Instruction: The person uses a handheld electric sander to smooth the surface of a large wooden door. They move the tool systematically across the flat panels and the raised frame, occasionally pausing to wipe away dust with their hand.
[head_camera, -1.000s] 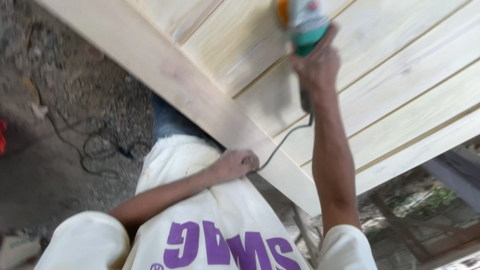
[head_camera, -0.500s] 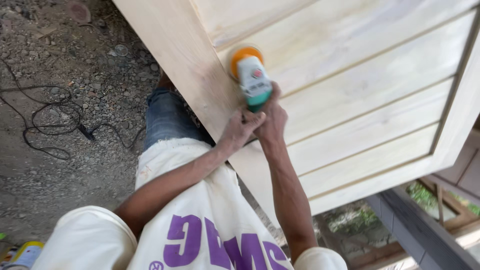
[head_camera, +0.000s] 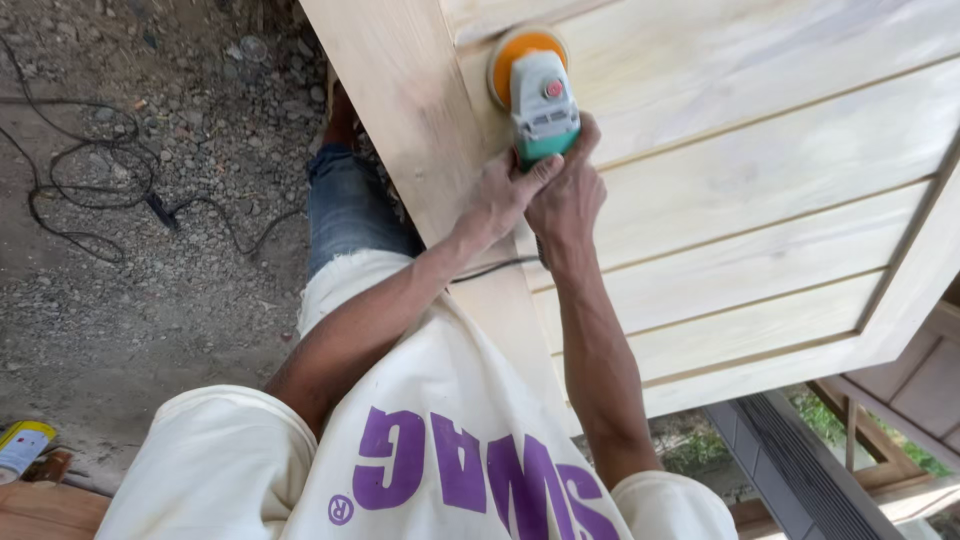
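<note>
Presently both hands (head_camera: 540, 200) grip green sander (head_camera: 540, 100); yellow can (head_camera: 22, 447) bottom-left.

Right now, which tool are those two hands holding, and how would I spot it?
Find the big pale wooden door panel lying flat. Near its left frame, the left hand and right hand clasp a power sander. Its white and teal body and round orange pad are the only bright colours on the wood.

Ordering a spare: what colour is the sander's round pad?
Orange, on the sander's pad, seen best in the head view.
</note>
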